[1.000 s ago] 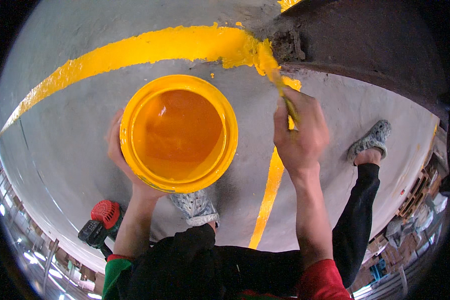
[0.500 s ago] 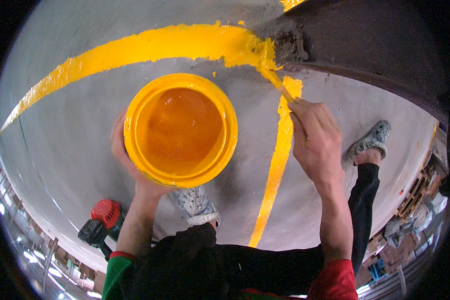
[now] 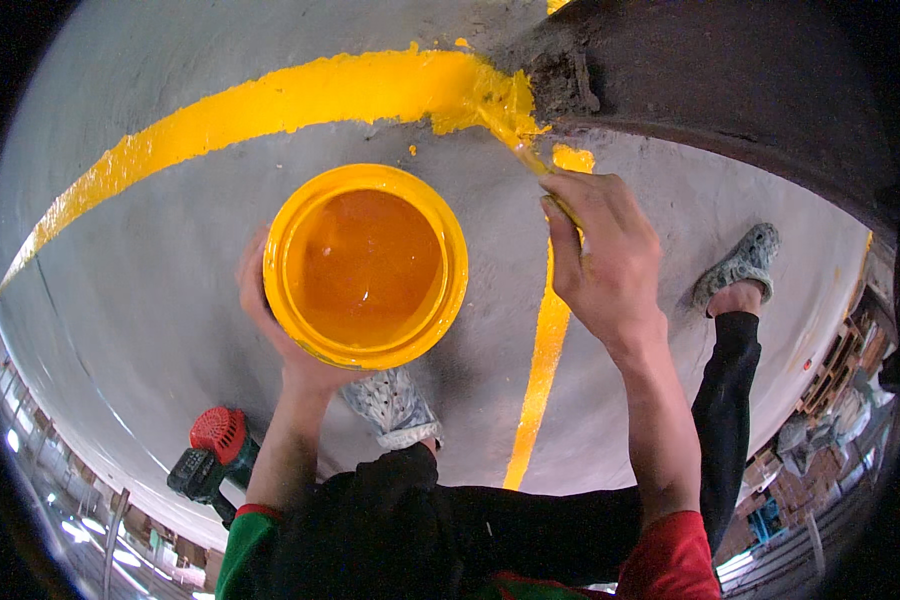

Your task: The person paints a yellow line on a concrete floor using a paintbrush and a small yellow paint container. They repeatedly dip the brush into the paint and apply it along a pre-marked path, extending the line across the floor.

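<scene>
Grey surface (image 3: 190, 330) underlies the bucket (image 3: 370, 357), left hand (image 3: 292, 352) holding its left side.

The left hand (image 3: 268, 320) is at the left side of the bucket (image 3: 457, 270), and the paint (image 3: 370, 265) is inside it. To the right, apart from this bucket, the right hand (image 3: 610, 255) has the brush (image 3: 532, 157), which points forward and left to the cross stripe (image 3: 330, 92). A second stripe (image 3: 540, 375) passes under the right hand and goes behind it. The beam (image 3: 730, 90) lies before and right of this hand; the right shoe (image 3: 742, 265) is to its right. The power tool (image 3: 218, 435) lies behind the left hand, beside the forearm.
</scene>
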